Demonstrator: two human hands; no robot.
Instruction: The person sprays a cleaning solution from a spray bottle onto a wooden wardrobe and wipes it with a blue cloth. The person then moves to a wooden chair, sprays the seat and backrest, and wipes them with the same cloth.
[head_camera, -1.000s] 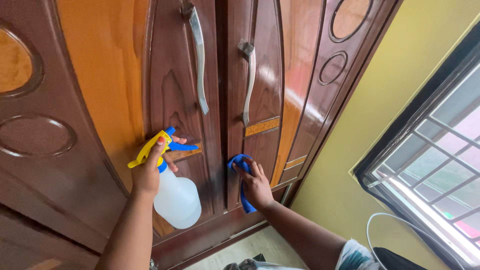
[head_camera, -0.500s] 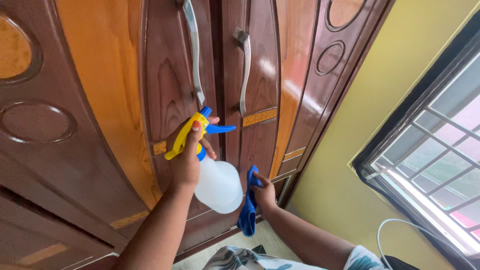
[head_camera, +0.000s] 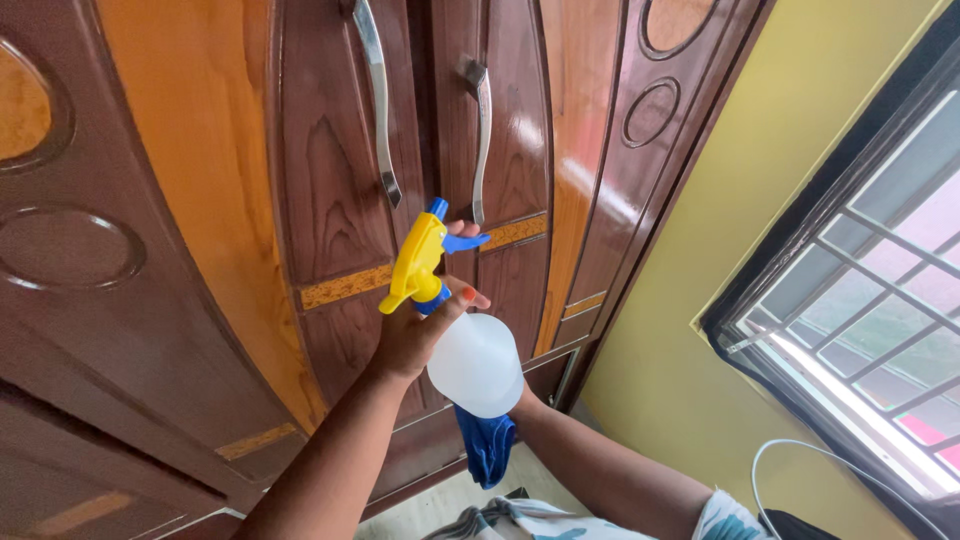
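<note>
My left hand (head_camera: 415, 335) grips the neck of a white spray bottle (head_camera: 476, 365) with a yellow and blue trigger head (head_camera: 420, 255), held up in front of a glossy brown wooden wardrobe (head_camera: 330, 180). The nozzle points toward the door panels. My right hand is mostly hidden behind the bottle, low at the wardrobe's bottom edge. A blue cloth (head_camera: 487, 447) hangs from it against the lower door.
Two long metal handles (head_camera: 378, 100) (head_camera: 482, 130) run down the middle doors. A yellow wall (head_camera: 690, 330) stands to the right, with a barred window (head_camera: 870, 290) beyond it. A white cable (head_camera: 800, 450) loops below the window.
The spray bottle has moved right and slightly down, now covering my right hand. The blue cloth has dropped lower on the door.
</note>
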